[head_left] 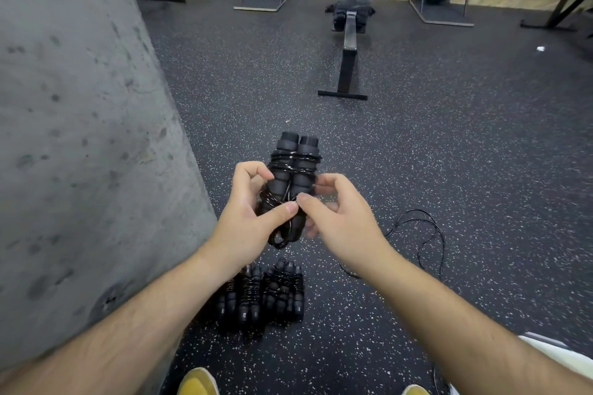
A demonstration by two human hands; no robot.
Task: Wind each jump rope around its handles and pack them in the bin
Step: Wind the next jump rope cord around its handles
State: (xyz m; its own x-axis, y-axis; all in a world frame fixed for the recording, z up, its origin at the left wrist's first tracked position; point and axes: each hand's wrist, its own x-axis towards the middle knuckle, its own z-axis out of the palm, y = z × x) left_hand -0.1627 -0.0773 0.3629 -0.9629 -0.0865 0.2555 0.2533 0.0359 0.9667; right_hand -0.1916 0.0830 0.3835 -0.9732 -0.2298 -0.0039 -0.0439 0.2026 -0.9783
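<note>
Jump rope (293,170), black, foam handles paired side by side: we are holding it up between both hands, above the speckled floor (449,170), its cord looping several turns round the upper part of the handles and bunching in a loose loop beneath our thumbs.

Concrete pillar (80,138): standing to the left of our left hand, grey and pitted.

Left hand (253,212): we are curling its fingers round the left side of the handles and pressing the thumb across the cord at the front.

Wound ropes (263,295), several bundles: lying side by side on the floor just below our hands, between our forearms, each with cord wrapped round its handles.

Right hand (340,218): we are pinching the cord between thumb and forefinger, thumb tip meeting the left thumb, the other fingers bending behind the right handle.

Loose rope (426,244), unwound: trailing in open loops on the floor just right of our right wrist.

White bin edge (558,353): showing below our right forearm; we cannot tell what it is holding.

Rowing machine (348,42): standing well beyond our hands.
</note>
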